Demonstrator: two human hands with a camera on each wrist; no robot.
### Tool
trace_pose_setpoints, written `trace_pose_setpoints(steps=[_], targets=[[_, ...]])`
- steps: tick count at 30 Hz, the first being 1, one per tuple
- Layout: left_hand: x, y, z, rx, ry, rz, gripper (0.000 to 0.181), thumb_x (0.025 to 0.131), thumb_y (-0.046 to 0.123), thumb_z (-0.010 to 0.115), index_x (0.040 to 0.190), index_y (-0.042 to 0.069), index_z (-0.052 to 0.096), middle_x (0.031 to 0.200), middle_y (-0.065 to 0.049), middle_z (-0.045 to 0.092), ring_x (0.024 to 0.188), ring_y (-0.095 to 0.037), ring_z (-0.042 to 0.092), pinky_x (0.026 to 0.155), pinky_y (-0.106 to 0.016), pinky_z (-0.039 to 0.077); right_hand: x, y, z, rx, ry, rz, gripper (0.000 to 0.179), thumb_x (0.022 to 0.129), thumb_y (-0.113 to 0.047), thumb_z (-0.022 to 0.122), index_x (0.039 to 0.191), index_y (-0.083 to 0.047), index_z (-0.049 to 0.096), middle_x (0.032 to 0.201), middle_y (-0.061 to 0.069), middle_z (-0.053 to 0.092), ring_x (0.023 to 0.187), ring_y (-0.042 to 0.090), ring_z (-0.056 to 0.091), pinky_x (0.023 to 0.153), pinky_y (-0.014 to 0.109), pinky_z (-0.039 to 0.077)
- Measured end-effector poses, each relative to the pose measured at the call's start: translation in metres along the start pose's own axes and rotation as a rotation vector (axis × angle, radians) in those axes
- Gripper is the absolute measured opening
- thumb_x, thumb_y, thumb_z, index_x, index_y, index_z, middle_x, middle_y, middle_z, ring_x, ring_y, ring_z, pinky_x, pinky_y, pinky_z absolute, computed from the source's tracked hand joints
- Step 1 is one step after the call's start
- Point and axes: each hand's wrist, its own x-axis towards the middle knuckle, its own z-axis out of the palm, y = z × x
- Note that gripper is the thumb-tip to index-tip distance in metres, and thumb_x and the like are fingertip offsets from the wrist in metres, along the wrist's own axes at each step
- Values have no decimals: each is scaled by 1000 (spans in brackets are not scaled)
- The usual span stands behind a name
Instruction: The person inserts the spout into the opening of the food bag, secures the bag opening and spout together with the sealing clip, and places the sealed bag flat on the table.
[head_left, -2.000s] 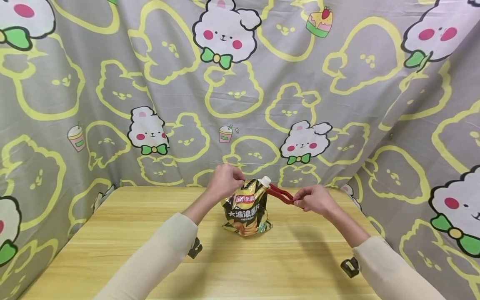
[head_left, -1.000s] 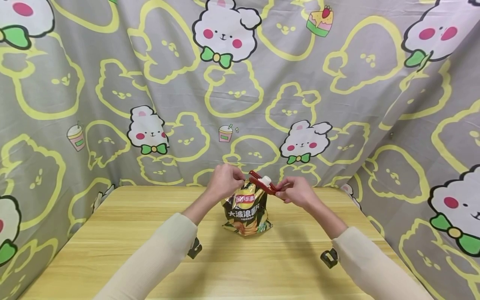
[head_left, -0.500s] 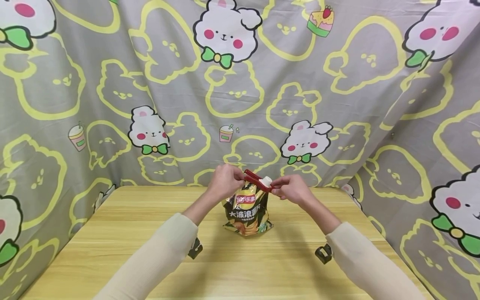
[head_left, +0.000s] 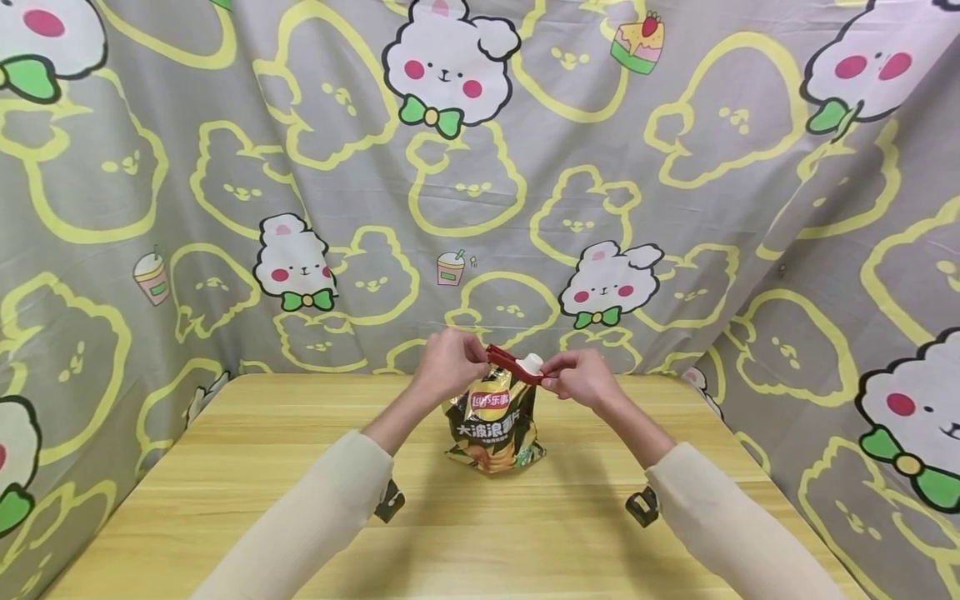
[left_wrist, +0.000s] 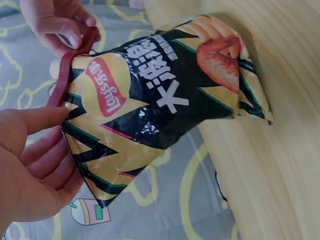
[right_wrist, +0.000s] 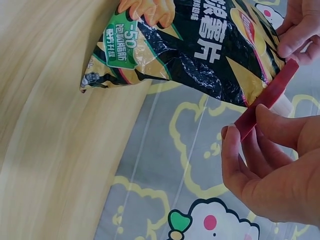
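Lay's bag [head_left: 491, 429] stands just below the head view's centre, on the wooden table [head_left: 300, 492]. Red clip [head_left: 508, 362] with white spout [head_left: 532, 362] lies along its top edge. Left hand [head_left: 450, 363], left of centre, pinches the bag's top; right hand [head_left: 585, 379], right of centre, pinches the clip's end. Patterned curtain [head_left: 495, 200] fills the upper frame.

My head camera looks forward and down across the desk [head_left: 277, 433], past its far edge; my wrist cameras, much nearer, face the bag [left_wrist: 155, 90] from left and right, sharing the red clip [right_wrist: 279, 84].
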Motion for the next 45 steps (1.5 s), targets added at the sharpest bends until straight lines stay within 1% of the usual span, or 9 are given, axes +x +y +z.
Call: trace_pose_setpoints(steps=[2, 6, 9, 12, 16, 19, 25, 35, 45], targets=[[0, 2, -1, -12, 2, -18, 18, 79, 13, 86, 89, 9, 71, 81, -3, 75, 71, -15, 68, 67, -29, 56, 0, -1, 0, -3, 4, 5, 17, 85, 0, 74, 102, 2, 76, 87, 11, 75, 69, 19, 64, 63, 27, 54], [0, 6, 0, -42, -4, -34, 35, 79, 17, 87, 109, 9, 70, 95, -8, 77, 81, -19, 71, 70, -32, 57, -1, -2, 2, -8, 12, 10, 16, 86, -1, 74, 101, 1, 76, 87, 11, 74, 71, 21, 65, 63, 28, 53], [2, 7, 3, -69, -14, -37, 36, 82, 18, 85, 115, 11, 73, 97, -9, 78, 81, -19, 71, 68, -30, 57, -1, -2, 3, -9, 21, 5, 15, 86, -1, 74, 100, 0, 76, 87, 11, 74, 71, 20, 64, 65, 31, 55], [4, 7, 7, -76, -1, -30, 27, 83, 16, 85, 108, 9, 77, 92, -7, 78, 75, -16, 69, 65, -28, 54, -1, -1, 5, 2, 30, 4, 14, 85, 0, 74, 99, 1, 77, 86, 11, 75, 69, 17, 63, 65, 31, 55], [5, 6, 12, -68, 51, -12, 15, 82, 14, 85, 94, 8, 78, 80, -4, 76, 68, -14, 66, 61, -26, 51, -2, 0, 7, 19, 38, 7, 14, 84, 0, 74, 98, 1, 77, 85, 11, 75, 67, 17, 63, 61, 27, 53], [6, 6, 16, -61, 89, -16, 12, 81, 13, 85, 88, 8, 77, 75, -3, 74, 64, -14, 64, 57, -26, 49, -2, 0, 7, 14, 44, 5, 14, 84, -1, 74, 97, 0, 77, 85, 11, 75, 67, 18, 63, 60, 26, 51], [6, 6, 21, -51, 125, -39, 12, 81, 15, 85, 85, 10, 75, 71, -3, 71, 65, -16, 61, 58, -27, 47, -3, 1, 8, 5, 56, 15, 13, 84, -1, 74, 96, -1, 77, 85, 11, 75, 68, 20, 63, 61, 27, 52], [7, 4, 26, -63, 184, 0, 11, 79, 11, 85, 79, 12, 75, 64, 1, 68, 63, -16, 59, 60, -29, 46, -3, 2, 7, 12, 64, 0, 12, 83, 0, 75, 95, 1, 78, 84, 10, 76, 68, 19, 65, 61, 26, 55], [6, 5, 30, -63, 182, -11, 11, 82, 11, 82, 80, 14, 73, 64, 2, 68, 60, -16, 58, 57, -27, 44, -3, 3, 7, 21, 67, 14, 12, 82, 1, 75, 94, 1, 77, 85, 11, 76, 66, 17, 63, 61, 26, 54]])
